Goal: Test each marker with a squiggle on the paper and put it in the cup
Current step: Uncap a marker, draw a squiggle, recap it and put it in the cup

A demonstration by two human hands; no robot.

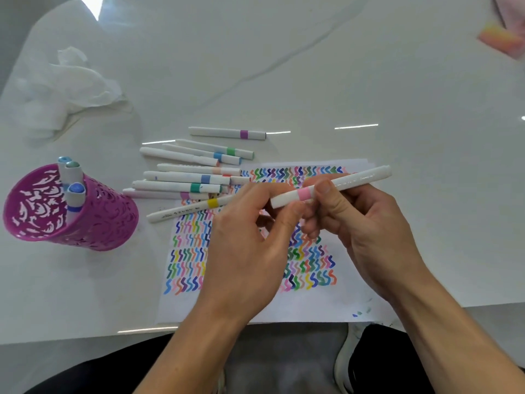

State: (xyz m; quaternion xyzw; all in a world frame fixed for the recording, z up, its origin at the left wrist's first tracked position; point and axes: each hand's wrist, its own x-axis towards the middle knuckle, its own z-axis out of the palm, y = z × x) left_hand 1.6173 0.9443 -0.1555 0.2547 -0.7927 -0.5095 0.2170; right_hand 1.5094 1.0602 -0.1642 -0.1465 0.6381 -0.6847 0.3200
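Note:
A white marker with a pink band [352,184] is held level above the paper [318,305], cap on. My right hand [366,226] grips its barrel just right of the band. My left hand [250,245] pinches the capped end on the left. The paper is covered with rows of coloured squiggles. Several white markers [187,177] lie in a loose pile at the paper's upper left, and one with a purple band [227,133] lies apart behind them. At the left stands a purple perforated cup [93,223] with three markers upright in it.
A crumpled white tissue [65,89] lies at the back left of the white marble table [312,66]. A pink and orange object [502,41] sits at the far right corner. The table's front edge runs just below the paper, with my legs under it.

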